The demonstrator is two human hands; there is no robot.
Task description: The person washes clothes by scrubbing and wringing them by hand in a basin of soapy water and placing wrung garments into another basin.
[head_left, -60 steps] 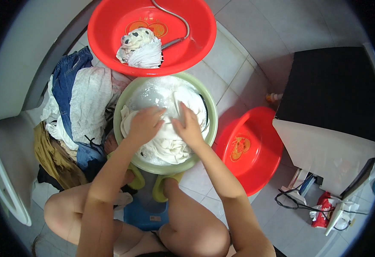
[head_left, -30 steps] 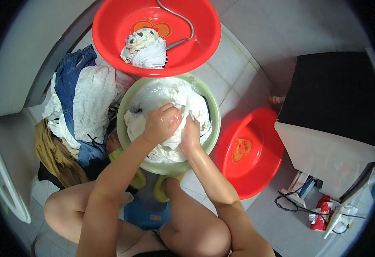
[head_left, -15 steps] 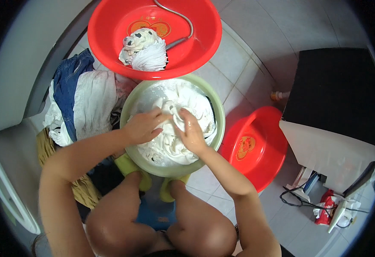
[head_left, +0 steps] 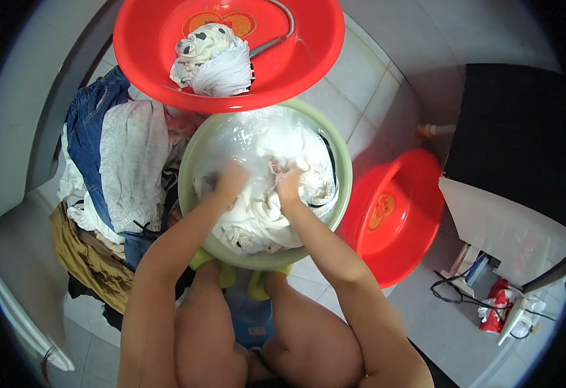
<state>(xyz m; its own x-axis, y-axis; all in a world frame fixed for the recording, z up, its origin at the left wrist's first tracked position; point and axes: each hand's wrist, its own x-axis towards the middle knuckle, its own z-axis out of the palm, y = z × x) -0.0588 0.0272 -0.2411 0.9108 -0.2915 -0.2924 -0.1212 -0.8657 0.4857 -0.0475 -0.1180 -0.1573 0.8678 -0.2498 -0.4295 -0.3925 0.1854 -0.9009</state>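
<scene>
A pale green basin (head_left: 189, 139) between my feet holds water and soaking white cloth (head_left: 263, 216). My left hand (head_left: 232, 178) is dipped in the water at the cloth's left side, its fingers hidden below the surface. Just to its right, my right hand (head_left: 287, 181) is closed on the wet white cloth, fingers bent and partly under water. A dark-edged strip of fabric curves along the basin's right inside wall.
Beyond stands a big red basin (head_left: 147, 81) with a wrung white bundle (head_left: 215, 61) and a shower hose (head_left: 275, 43). Clothes (head_left: 134, 152) are heaped at left. Another red basin (head_left: 405, 220) tilts at right, near a black-topped white cabinet (head_left: 509, 213).
Both hands have gone from above the white cloth down into the water, and the left fingers have sunk out of sight. The view has shifted slightly.
</scene>
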